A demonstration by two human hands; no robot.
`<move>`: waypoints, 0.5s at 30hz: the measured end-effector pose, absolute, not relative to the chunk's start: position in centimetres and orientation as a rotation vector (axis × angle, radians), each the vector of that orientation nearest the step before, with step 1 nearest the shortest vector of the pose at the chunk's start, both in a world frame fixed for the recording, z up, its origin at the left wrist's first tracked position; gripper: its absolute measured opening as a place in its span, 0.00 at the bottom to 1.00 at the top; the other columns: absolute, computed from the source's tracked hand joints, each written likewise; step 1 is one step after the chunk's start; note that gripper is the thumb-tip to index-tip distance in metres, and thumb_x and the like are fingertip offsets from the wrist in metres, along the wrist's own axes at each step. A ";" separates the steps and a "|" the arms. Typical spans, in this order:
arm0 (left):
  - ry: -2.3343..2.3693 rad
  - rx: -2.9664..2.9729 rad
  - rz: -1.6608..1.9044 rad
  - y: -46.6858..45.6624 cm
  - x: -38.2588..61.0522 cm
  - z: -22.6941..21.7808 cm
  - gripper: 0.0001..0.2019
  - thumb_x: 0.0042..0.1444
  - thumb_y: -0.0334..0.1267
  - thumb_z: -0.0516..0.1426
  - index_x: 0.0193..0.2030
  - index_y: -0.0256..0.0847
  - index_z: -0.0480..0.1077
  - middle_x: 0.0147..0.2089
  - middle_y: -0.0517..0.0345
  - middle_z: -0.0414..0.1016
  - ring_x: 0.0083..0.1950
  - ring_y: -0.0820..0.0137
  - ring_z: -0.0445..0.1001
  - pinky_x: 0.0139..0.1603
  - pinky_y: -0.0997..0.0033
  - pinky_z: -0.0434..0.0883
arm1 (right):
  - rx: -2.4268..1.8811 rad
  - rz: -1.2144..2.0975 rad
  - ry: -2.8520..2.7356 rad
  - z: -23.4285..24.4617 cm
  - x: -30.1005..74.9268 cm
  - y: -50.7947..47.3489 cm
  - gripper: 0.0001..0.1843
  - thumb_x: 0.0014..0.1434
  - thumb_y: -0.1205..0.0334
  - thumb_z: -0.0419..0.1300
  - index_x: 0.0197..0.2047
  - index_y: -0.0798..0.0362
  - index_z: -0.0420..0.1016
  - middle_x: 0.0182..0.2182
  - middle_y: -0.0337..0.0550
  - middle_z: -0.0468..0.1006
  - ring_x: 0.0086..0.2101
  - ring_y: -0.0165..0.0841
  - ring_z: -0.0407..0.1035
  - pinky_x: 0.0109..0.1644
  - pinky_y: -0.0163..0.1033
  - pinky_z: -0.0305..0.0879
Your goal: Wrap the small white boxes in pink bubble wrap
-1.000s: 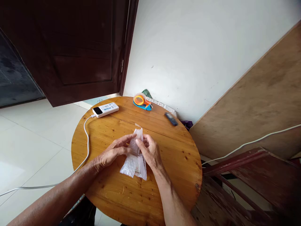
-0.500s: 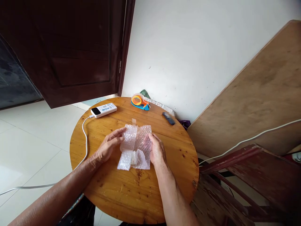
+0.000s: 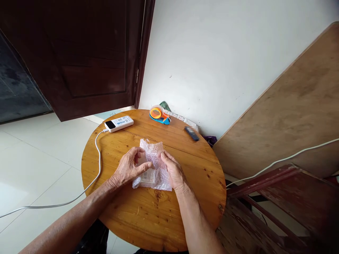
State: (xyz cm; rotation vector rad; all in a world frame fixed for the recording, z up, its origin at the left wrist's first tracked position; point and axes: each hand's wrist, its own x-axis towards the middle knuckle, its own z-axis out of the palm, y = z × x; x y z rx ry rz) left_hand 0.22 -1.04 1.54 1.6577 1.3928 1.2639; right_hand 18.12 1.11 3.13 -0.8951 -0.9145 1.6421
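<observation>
A: Where's the bubble wrap [image 3: 156, 150]?
B: Near the middle of the desk [image 3: 190, 215], between the two hands. Crumpled clear sheet, upper edge uneven, lower right corner lying toward the near side.

A: Anything in it?
B: A pale flat item [image 3: 147, 178] shows at the lower part, left of centre. Film glare over it, can't tell what it is.

A: State of the left hand [image 3: 141, 158]?
B: Thumb and fingers apart, fingers curled at the wrap's left side, thumb reaching across over the film. Can't tell how firmly it touches.

A: And the right hand [image 3: 167, 163]?
B: Clamped on the wrap's right side, thumb on top, other fingers mostly hidden.

A: Rest of the desk?
B: White device [image 3: 120, 124] at far left, dark panel on one end, printed label on top. White cable [image 3: 99, 158] plugged into its left end, runs over the desk edge. Orange-and-blue tape dispenser [image 3: 160, 116] at the far edge. Dark object [image 3: 191, 134] to the right of that, partly pixelated, can't identify.

A: Surroundings?
B: Dark red door [image 3: 92, 63] far left, white wall [image 3: 212, 53] behind, brown board [image 3: 286, 102] leaning at right.
</observation>
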 end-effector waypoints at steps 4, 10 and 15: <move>1.212 1.385 1.291 -0.7 0.4 1.2 0.19 0.49 0.53 0.64 0.35 0.39 0.69 0.28 0.62 0.68 0.27 0.73 0.64 0.28 0.74 0.63 | -0.903 1.664 -0.868 3.3 18.0 1.0 0.18 0.42 0.49 0.76 0.28 0.51 0.76 0.27 0.34 0.77 0.29 0.31 0.70 0.38 0.35 0.65; 0.962 0.786 1.351 0.0 -0.5 1.7 0.18 0.41 0.49 0.67 0.26 0.38 0.67 0.23 0.64 0.68 0.23 0.75 0.64 0.26 0.76 0.62 | -0.953 1.475 -0.742 2.9 18.8 2.3 0.19 0.39 0.49 0.76 0.30 0.50 0.76 0.27 0.36 0.79 0.28 0.34 0.72 0.34 0.38 0.67; 0.928 0.530 1.427 1.1 -1.4 2.1 0.16 0.36 0.43 0.68 0.24 0.38 0.67 0.23 0.63 0.71 0.25 0.74 0.68 0.28 0.75 0.66 | -1.063 1.280 -0.681 2.2 19.9 3.4 0.21 0.39 0.46 0.74 0.28 0.50 0.73 0.25 0.35 0.78 0.25 0.33 0.71 0.25 0.36 0.62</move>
